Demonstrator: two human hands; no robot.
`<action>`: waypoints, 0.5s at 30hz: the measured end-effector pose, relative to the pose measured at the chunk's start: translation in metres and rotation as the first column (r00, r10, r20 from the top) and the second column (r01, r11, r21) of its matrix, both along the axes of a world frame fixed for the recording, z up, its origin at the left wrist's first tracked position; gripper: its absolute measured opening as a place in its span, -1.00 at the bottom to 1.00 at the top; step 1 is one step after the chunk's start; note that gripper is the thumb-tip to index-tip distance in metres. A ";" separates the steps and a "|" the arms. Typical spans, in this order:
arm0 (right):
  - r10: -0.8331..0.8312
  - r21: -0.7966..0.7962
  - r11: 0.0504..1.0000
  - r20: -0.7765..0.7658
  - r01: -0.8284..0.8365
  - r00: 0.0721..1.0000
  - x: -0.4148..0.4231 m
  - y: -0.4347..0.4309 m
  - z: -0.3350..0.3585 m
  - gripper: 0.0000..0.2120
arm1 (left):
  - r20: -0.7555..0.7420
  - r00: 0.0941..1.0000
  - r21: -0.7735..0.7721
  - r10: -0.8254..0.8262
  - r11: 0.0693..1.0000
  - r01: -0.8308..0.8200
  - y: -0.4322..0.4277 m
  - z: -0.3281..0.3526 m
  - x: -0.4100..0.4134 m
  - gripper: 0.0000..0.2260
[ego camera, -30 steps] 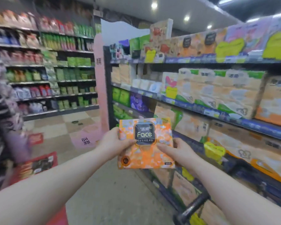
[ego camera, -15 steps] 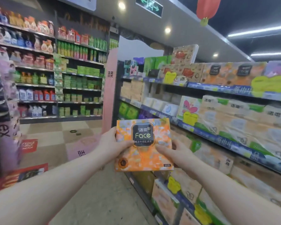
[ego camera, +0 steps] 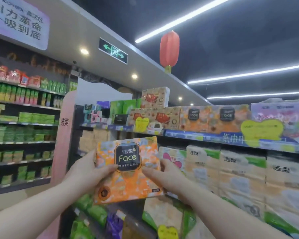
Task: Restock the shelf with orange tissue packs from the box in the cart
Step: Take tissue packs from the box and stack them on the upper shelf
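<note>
An orange tissue pack [ego camera: 128,181] with a black "Face" label is held upright in front of me, between both hands. My left hand [ego camera: 86,171] grips its left edge, thumb across the front. My right hand [ego camera: 162,175] grips its right edge, thumb on the front near the label. On the top shelf [ego camera: 205,135] at the right stand matching orange "Face" packs [ego camera: 214,118]. The cart and its box are out of view.
Shelves of white and green tissue bundles [ego camera: 240,169] fill the right side below the top shelf. A pink end panel [ego camera: 64,144] stands left of the shelving. Another aisle's shelves [ego camera: 21,128] run along the left. A red lantern [ego camera: 169,49] hangs overhead.
My view has tilted upward and the top shelf with its orange packs has come into sight. Both hands have raised the pack a little; the cart handle has dropped out of view.
</note>
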State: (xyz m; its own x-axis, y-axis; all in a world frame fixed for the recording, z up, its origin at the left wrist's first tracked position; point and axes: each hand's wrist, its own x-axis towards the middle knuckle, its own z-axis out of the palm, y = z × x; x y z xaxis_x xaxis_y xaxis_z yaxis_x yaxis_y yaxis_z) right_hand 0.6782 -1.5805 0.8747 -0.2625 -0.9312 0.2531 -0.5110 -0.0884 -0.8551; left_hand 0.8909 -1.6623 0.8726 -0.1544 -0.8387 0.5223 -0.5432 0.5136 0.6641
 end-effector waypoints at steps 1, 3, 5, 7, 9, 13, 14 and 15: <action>-0.016 -0.017 1.000 -0.018 0.015 1.000 -0.010 -0.011 0.007 -0.34 | -0.011 1.000 -0.020 -0.016 1.000 0.015 -0.014 0.006 -0.011 -0.64; -0.078 -0.040 0.996 -0.071 0.075 0.994 -0.030 -0.027 0.017 -0.20 | -0.016 0.998 -0.043 -0.064 0.997 0.063 -0.039 0.015 -0.035 -0.66; -0.129 -0.024 0.992 -0.115 0.127 0.985 -0.049 -0.036 0.025 -0.32 | -0.024 0.991 -0.042 -0.130 0.991 0.129 -0.063 0.021 -0.061 -0.65; -0.177 -0.015 0.984 -0.122 0.176 0.977 -0.071 -0.043 0.035 -0.48 | -0.033 0.980 -0.049 -0.197 0.979 0.196 -0.087 0.029 -0.088 -0.60; -0.266 -0.049 0.964 -0.174 0.261 0.948 -0.095 -0.052 0.049 -0.39 | -0.054 0.961 -0.091 -0.273 0.959 0.267 -0.112 0.042 -0.118 -0.58; -0.399 -0.145 0.916 -0.216 0.375 0.891 -0.137 -0.072 0.082 -0.31 | -0.063 0.925 -0.192 -0.375 0.914 0.357 -0.147 0.085 -0.176 -0.49; -0.430 -0.169 0.901 -0.222 0.400 0.875 -0.146 -0.078 0.092 -0.36 | -0.080 0.914 -0.221 -0.397 0.901 0.372 -0.156 0.097 -0.189 -0.45; -0.464 -0.197 0.883 -0.232 0.426 0.855 -0.153 -0.083 0.103 -0.39 | -0.096 0.903 -0.242 -0.418 0.890 0.386 -0.165 0.109 -0.201 -0.42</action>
